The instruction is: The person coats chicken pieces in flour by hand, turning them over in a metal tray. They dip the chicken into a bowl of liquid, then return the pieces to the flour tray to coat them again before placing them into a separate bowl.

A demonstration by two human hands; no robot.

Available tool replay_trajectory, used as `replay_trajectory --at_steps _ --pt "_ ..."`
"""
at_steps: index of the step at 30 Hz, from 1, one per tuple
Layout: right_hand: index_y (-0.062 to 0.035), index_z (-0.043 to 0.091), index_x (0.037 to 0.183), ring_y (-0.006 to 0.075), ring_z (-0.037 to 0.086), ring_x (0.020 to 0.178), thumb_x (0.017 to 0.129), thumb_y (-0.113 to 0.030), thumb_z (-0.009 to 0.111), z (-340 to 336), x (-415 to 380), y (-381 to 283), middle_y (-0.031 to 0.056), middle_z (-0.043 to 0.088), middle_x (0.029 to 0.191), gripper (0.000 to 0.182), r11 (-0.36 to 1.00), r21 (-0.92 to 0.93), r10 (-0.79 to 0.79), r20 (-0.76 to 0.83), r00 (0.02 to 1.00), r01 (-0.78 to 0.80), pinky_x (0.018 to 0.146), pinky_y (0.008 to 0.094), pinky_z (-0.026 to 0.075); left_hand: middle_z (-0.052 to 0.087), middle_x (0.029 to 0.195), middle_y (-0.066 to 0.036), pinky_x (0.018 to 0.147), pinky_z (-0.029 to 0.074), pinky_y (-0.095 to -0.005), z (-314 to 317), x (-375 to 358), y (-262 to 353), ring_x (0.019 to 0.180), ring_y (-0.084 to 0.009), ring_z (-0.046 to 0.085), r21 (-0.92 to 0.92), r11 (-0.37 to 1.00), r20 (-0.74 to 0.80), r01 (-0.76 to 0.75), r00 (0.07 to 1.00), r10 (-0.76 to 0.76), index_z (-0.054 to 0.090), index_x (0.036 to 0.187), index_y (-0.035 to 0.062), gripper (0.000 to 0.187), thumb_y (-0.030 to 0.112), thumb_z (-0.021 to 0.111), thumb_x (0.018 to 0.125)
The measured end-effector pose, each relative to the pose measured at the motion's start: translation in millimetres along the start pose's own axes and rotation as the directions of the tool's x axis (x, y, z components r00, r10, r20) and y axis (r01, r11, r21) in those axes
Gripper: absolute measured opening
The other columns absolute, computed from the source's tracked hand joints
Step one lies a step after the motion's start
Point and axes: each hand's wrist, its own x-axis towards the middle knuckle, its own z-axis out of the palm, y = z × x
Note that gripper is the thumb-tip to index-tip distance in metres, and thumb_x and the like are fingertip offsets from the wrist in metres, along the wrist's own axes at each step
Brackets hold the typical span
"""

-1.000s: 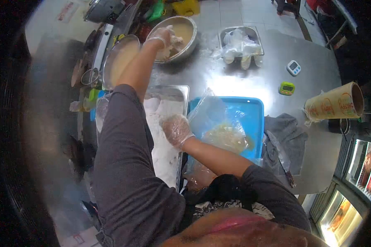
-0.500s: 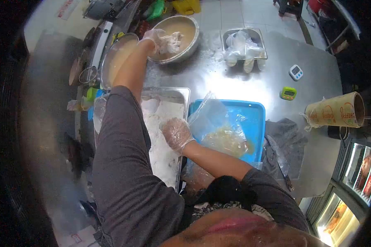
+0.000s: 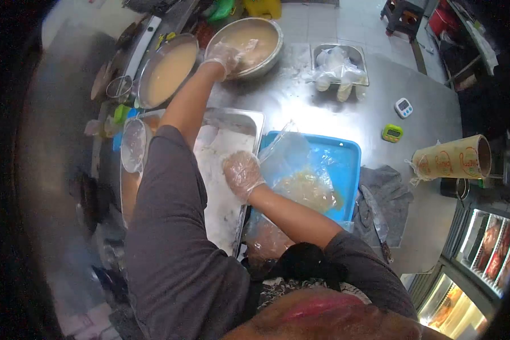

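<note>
ok so my gloved left hand [image 3: 222, 58] is at the round bowl [image 3: 276, 56], fingers right by a pale piece [image 3: 248, 47] in the cloudy liquid [image 3: 254, 34]; can't tell if they're pinching it. my gloved right hand [image 3: 242, 171] is bunched over the white powder [image 3: 222, 218] in the metal tray [image 3: 259, 122], its grip hidden. a blue tray [image 3: 352, 164] with a plastic bag [image 3: 307, 190] sits just beside it on the worktop [image 3: 433, 102].

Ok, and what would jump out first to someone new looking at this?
Probably the bright blue tray with clear plastic in it, right of the metal tray of white powder. Then the gloved hands: left at the bowl of cloudy liquid up top, right over the powder. The lit display case glows at lower right.
</note>
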Motion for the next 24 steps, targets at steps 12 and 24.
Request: replay_trajectory --at_steps 12,24 --pt "-0.0056 0.063 0.088 0.0335 0.062 0.078 0.084 -0.014 0.052 13 3 6 0.0178 0.061 0.082 0.014 0.966 -0.185 -0.210 -0.143 0.967 0.183 0.066 0.0447 0.050 0.059 0.119 -0.018 0.091 0.047 -0.0439 51 -296 -8 0.105 -0.0353 0.058 -0.296 0.912 -0.068 0.284 0.946 -0.316 0.057 0.123 0.0162 0.045 0.037 0.060 0.083" --pt "-0.0032 0.061 0.112 0.0283 0.064 0.079 0.072 -0.025 0.074 10 0 -35 0.0157 0.066 0.098 0.047 0.996 0.045 -0.085 0.214 0.973 0.077 0.072 0.0359 0.052 0.057 0.122 -0.016 0.100 0.041 -0.0410 40 -351 9 0.116 -0.0337 0.052 -0.339 0.887 0.314 0.312 0.927 -0.206 0.055 0.125 0.0140 0.059 0.039 0.073 0.075"
